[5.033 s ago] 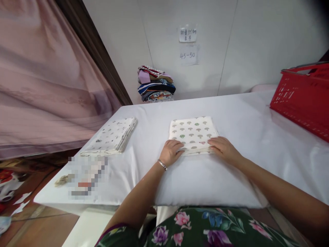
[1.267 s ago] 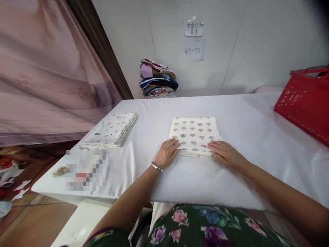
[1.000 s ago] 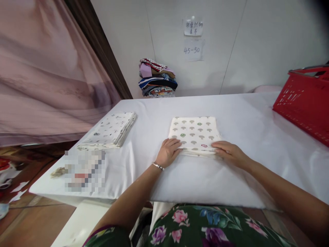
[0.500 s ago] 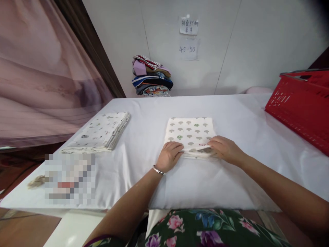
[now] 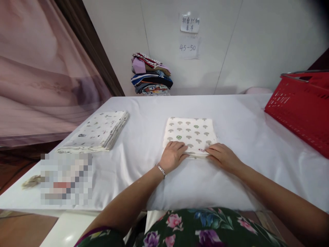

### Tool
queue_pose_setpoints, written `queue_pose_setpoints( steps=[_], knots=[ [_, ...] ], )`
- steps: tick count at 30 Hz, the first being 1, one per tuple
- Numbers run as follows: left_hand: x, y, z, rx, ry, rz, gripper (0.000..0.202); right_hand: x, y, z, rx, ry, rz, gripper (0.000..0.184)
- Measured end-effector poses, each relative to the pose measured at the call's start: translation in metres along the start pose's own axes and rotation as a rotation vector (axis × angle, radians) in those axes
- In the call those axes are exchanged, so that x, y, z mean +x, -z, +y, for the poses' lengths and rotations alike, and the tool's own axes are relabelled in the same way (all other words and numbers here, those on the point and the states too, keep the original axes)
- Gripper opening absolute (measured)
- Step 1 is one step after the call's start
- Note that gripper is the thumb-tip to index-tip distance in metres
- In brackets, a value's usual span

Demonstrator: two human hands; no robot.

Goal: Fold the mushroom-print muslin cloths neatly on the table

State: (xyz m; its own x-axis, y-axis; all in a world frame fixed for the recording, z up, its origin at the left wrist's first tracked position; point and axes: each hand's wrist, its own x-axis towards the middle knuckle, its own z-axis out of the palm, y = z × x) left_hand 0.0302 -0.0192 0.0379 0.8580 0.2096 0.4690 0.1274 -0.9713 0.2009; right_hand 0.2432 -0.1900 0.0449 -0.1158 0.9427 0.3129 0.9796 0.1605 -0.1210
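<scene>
A folded cream cloth (image 5: 189,132) printed with grey mushrooms, a few outlined in green or red, lies flat on the white-covered table. At its near left edge my left hand (image 5: 172,156) has its fingers over the top, the thumb along the front fold. My right hand (image 5: 222,157) is closed at the near right corner, fingers on top and thumb low by the edge. The layers under my fingers are partly hidden. A silver bracelet (image 5: 161,170) circles my left wrist.
Another folded white printed cloth (image 5: 99,132) lies at the left, above a pixelated patch (image 5: 66,180). A red plastic basket (image 5: 300,106) stands at the right. Behind the table's far edge, a pile of folded fabrics (image 5: 151,75) rises by the wall with paper signs (image 5: 189,47).
The gap at the cloth's near edge has closed as the top layer came down toward me. My right hand has lowered slightly; my left has slid a little to the right.
</scene>
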Motion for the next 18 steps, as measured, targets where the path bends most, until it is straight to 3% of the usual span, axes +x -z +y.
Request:
queue_pose_setpoints(
  steps=[6,13,18],
  knots=[
    [0.004,-0.010,0.006,0.098,-0.004,0.001,0.023,-0.003,-0.006,0.001,-0.107,-0.036,0.094,0.024],
    [-0.005,-0.007,0.004,0.053,0.005,0.021,0.022,-0.007,-0.011,0.005,-0.065,-0.024,0.044,0.023],
    [-0.013,0.000,-0.001,0.005,0.021,0.070,0.021,-0.002,-0.004,-0.015,-0.056,-0.073,0.099,0.029]
  ],
)
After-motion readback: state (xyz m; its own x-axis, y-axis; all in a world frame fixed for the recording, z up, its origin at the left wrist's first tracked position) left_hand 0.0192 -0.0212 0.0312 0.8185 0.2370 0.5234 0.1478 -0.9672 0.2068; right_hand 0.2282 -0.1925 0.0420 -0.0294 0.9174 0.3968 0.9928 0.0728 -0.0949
